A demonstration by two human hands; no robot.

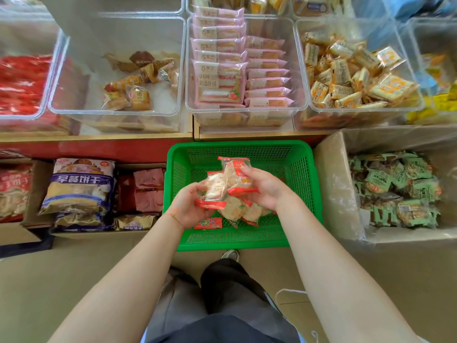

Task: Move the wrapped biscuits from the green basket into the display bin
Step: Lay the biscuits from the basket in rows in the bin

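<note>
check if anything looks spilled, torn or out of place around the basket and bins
Nothing looks spilled or torn. Both hands, left hand and right hand, hold wrapped biscuits over the green basket, with more packs loose inside. The clear bin up left is nearly bare, with a small jumbled pile in it.

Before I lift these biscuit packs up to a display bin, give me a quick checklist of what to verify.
1. Left hand grips a wrapped pack: ok.
2. Right hand grips another pack: ok.
3. Both held packs are above the green basket: ok.
4. Basket emptied: not ok, loose packs remain inside.
5. Room in the near-empty clear bin on the upper left: ok.
6. Which bin is the intended one: cannot tell.
</note>
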